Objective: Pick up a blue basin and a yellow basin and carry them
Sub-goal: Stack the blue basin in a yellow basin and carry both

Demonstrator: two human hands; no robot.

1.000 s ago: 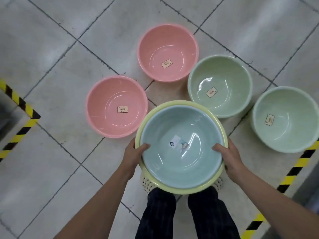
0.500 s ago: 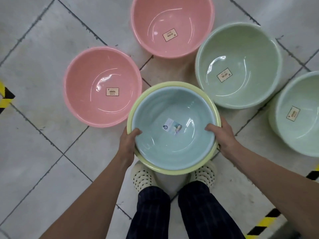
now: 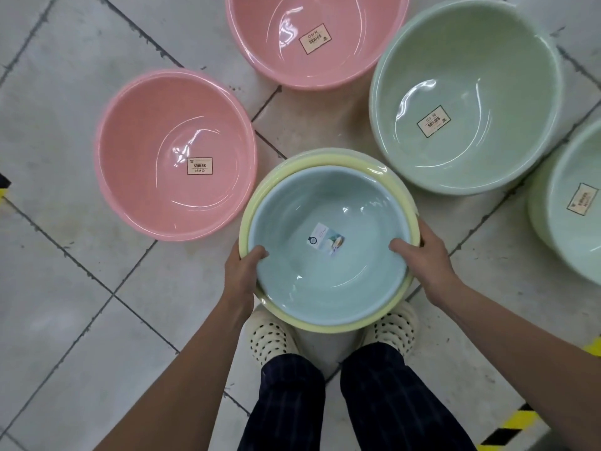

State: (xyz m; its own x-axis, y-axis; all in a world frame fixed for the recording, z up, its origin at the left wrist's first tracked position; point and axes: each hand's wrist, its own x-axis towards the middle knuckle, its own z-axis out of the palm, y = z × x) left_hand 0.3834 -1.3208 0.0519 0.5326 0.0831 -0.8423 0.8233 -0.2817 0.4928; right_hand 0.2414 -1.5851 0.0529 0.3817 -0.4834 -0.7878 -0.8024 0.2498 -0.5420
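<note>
Now your left hand, right hand clamp nested blue basin, yellow basin rims at 9, 3 o'clock; likely light, slick.

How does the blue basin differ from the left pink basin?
The blue basin is nested in a yellow basin, held by the left hand and right hand; the left pink basin stands alone on the floor. The blue basin's sticker is white; the pink basin's is beige. Both are round, empty.
</note>
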